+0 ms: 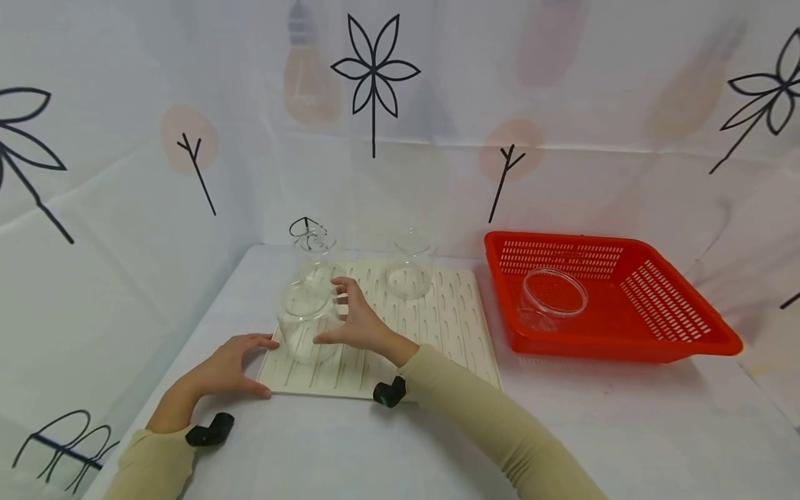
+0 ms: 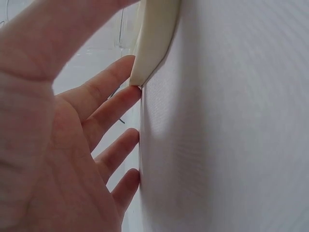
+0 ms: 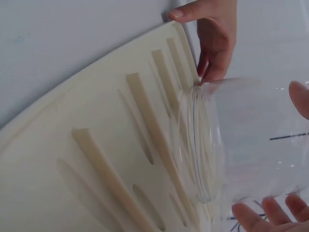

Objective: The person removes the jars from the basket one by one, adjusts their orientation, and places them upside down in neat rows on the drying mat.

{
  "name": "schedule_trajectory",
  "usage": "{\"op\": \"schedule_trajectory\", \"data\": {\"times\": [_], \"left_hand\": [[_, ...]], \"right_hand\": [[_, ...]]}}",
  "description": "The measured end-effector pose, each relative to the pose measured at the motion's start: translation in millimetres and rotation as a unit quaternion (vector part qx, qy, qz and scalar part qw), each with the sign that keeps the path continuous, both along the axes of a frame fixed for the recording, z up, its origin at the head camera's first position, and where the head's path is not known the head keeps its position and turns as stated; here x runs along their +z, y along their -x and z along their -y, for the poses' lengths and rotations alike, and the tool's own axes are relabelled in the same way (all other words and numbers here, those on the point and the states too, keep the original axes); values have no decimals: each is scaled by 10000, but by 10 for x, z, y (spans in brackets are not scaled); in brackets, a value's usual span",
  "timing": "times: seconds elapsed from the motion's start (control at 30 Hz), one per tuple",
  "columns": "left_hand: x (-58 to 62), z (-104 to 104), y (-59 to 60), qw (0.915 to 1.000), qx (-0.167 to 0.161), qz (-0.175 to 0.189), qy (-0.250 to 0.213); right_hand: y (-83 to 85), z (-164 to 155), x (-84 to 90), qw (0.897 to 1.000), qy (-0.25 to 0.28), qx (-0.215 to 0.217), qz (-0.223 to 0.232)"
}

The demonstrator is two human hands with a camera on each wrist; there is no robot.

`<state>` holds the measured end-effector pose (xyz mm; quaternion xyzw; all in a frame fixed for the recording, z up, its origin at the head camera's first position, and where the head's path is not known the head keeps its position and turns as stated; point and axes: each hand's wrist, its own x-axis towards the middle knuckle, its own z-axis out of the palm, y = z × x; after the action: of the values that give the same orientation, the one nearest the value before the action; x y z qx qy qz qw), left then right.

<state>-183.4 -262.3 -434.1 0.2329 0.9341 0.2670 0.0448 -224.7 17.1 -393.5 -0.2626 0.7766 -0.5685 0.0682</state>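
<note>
My right hand (image 1: pixel 362 323) holds a clear jar (image 1: pixel 306 340) at the left front of a cream ridged drying mat (image 1: pixel 431 333). In the right wrist view, the fingertips (image 3: pixel 251 217) touch one side of this jar (image 3: pixel 251 140) and the thumb is at the other. Its rimmed end faces down onto the mat (image 3: pixel 106 106). My left hand (image 1: pixel 228 368) is at the mat's left front corner, fingers spread. In the left wrist view, two fingertips (image 2: pixel 128 94) meet the mat's edge (image 2: pixel 154 38), while the lower fingers reach the white tabletop.
Two more clear jars, one at the back left (image 1: pixel 315 253) and one at the back middle (image 1: pixel 409 271), stand on the mat. To the right, a red plastic basket (image 1: pixel 625 344) contains a clear jar (image 1: pixel 555 295). A printed white cloth (image 1: pixel 437 187) hangs behind the table.
</note>
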Motion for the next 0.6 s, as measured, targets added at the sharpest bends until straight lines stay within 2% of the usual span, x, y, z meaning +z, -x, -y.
{"op": "schedule_trajectory", "data": {"times": [0.23, 0.47, 0.6], "left_hand": [[3, 0, 2, 10000, -46, -35, -31], [11, -8, -7, 10000, -40, -45, -57], [-13, -1, 6, 9999, -59, -76, -75]], "right_hand": [[20, -60, 51, 10000, -38, 34, -27], [40, -172, 166, 9993, 207, -75, 306], [67, -259, 220, 9992, 210, -132, 321]]}}
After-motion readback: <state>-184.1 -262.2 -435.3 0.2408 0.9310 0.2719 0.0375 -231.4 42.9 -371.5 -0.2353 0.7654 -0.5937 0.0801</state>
